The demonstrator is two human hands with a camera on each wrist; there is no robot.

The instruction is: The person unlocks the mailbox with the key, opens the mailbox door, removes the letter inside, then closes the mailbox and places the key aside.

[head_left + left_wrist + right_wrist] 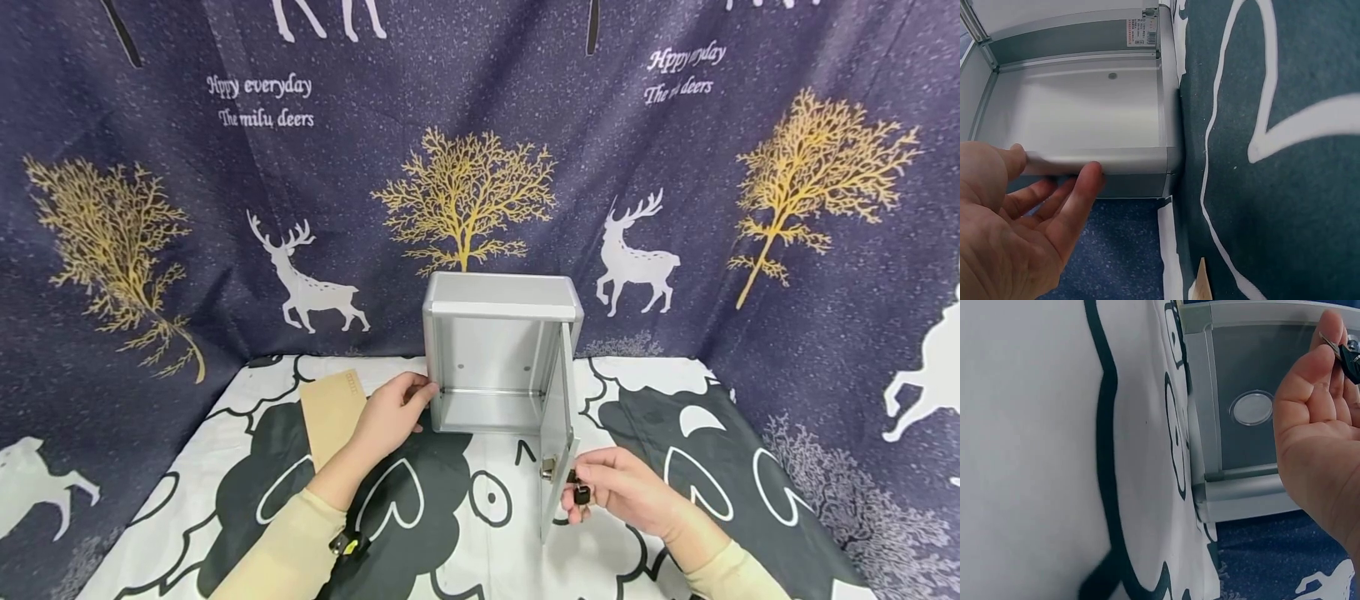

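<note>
A silver-grey metal mailbox (502, 292) stands on the patterned cloth, its inside facing me. Its door (557, 417) swings out toward me on the right side, with a lock (548, 469) near the free edge. My left hand (393, 408) grips the box's left side wall; in the left wrist view the thumb lies over the rim and the fingers are outside. My right hand (618, 483) is at the door's outer face, pinching a key at the lock. A black-headed key (582, 495) hangs by the fingers. In the right wrist view a key (1349, 362) is partly cut off.
A brown envelope (330, 412) lies on the cloth left of the mailbox, partly behind my left forearm. The black-and-white cloth (495, 550) covers the table. A dark blue curtain (480, 100) with deer and trees surrounds the back and sides.
</note>
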